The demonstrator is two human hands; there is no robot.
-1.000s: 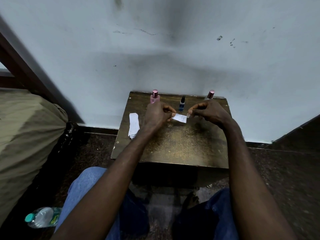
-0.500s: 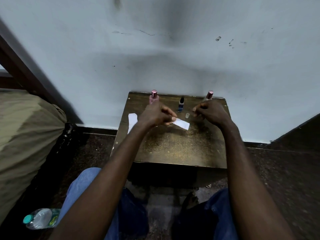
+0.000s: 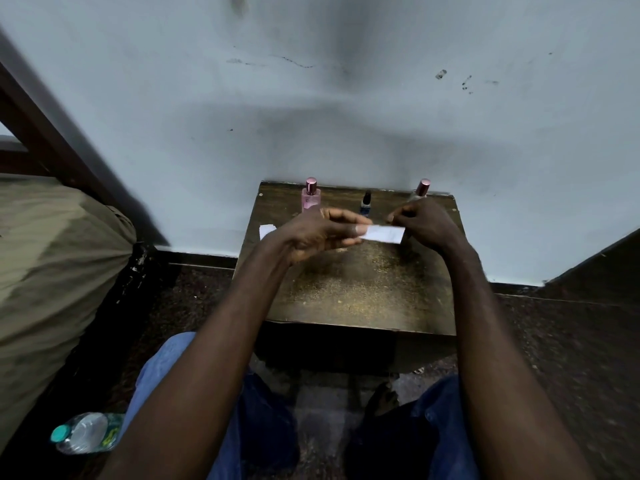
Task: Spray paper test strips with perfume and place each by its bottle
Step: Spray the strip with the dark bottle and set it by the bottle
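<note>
The left hand pinches one end of a white paper test strip between thumb and fingertips, holding it level above the small dark wooden table — probably to keep it clear for spraying. The right hand curls at the strip's far end; whether it pinches I cannot tell. A pink glass bottle, small dark-blue bottle and clear rose-capped bottle line the wall — leaving room in front.
</note>
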